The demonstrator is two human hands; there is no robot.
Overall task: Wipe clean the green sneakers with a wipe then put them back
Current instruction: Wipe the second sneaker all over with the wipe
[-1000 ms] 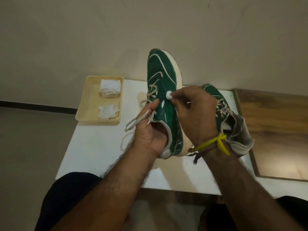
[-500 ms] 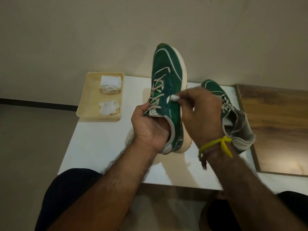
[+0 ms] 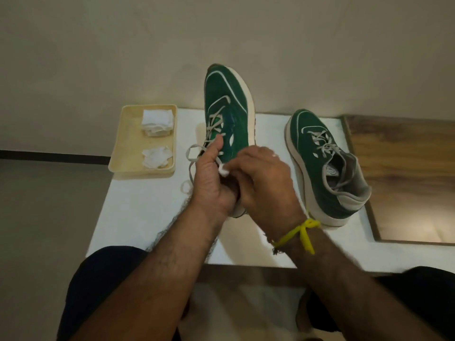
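Sliding from mid-shoe back to the collar, the right hand (image 3: 261,183) pinches the wipe (image 3: 223,171) against the raised sneaker (image 3: 229,114) gripped by the left hand (image 3: 211,178), so wiping looks unfinished; the other sneaker (image 3: 320,163) waits on the table (image 3: 138,212).

2 green sneakers (image 3: 227,114) (image 3: 325,166), 1 tray (image 3: 128,143), 2 wipe piles (image 3: 157,122) (image 3: 156,157), 1 small wipe (image 3: 223,170), 2 hands (image 3: 211,183) (image 3: 264,185).

Right hand (image 3: 263,183) with wipe (image 3: 223,171) slid from sneaker (image 3: 227,114) side toward heel.
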